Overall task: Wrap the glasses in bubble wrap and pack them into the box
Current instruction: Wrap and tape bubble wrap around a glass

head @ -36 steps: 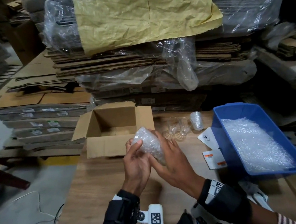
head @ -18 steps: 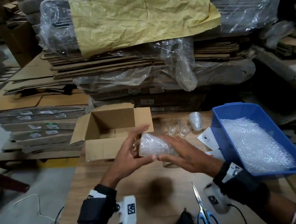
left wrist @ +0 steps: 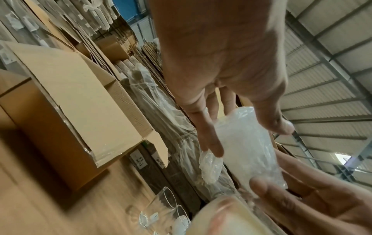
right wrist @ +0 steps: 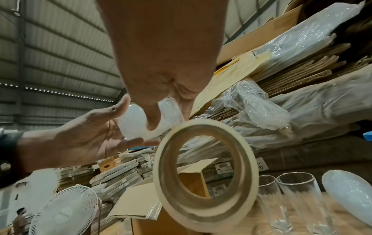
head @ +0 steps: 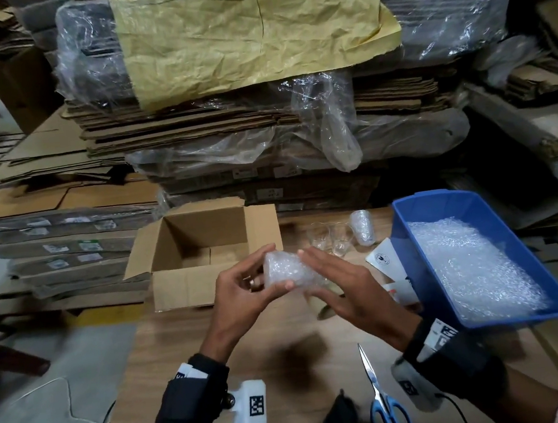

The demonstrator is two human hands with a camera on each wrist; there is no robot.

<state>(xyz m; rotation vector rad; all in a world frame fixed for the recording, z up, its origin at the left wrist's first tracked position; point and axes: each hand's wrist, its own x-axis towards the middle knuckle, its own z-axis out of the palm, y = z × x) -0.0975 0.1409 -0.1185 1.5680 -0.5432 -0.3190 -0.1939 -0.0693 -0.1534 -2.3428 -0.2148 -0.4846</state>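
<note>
— Lying nearest the person on the wooden table (head: 189,351) are blue-handled scissors (head: 382,403), blades pointing away. See them?

— Yes. And above the table, the hands?

— Both meet on a wrapped glass (head: 285,272), a bundle of bubble wrap held on its side just in front of the box. The left hand (head: 241,296) has thumb and fingers curled round its left end. The right hand (head: 344,289) lies against the right side with fingers mostly straight, thumb under the bundle.

— Is the right hand holding anything else?

— A roll of tape (right wrist: 203,173) shows right under it in the wrist view, pale with a cardboard core. Whether the fingers grip it or a strip of tape joins it to the bundle, I cannot tell.

— And the box?

— The cardboard box (head: 203,253) stands open just behind the hands, flaps spread, nothing visible inside it from here.

— To the right of it?

— Two bare glasses (head: 330,238) stand upright side by side, and just beside them another wrapped glass (head: 362,226). A few paper labels (head: 384,257) lie between those and the blue bin (head: 422,248), which holds a heap of bubble wrap (head: 472,263).

— Further back?

— Stacks of flattened cardboard (head: 260,116) under clear plastic sheeting, with a creased yellow paper sheet (head: 251,28) draped over the top.
</note>
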